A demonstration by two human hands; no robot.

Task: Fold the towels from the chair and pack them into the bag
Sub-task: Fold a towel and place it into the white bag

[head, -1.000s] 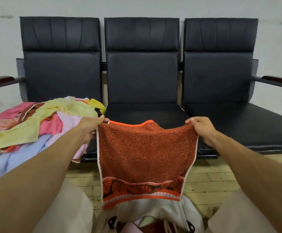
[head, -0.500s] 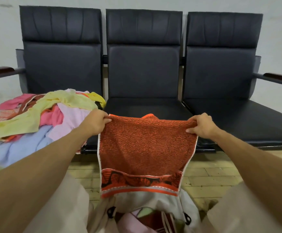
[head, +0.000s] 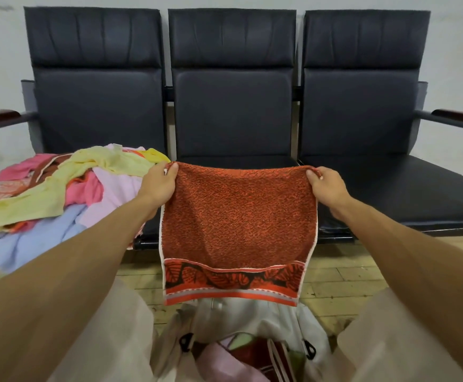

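Left hand [head: 160, 183] and right hand [head: 325, 187] each pinch a top corner of the orange towel [head: 238, 216], which hangs at centre above the open bag [head: 252, 318] at 6 o'clock; soft, light and floppy, it looks best held by its corners

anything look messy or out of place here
Only the towel pile on the left chair: a loose, unfolded heap, with the blue towel drooping over the seat's front edge. The orange towel, pinched between left hand and right hand, hangs level.
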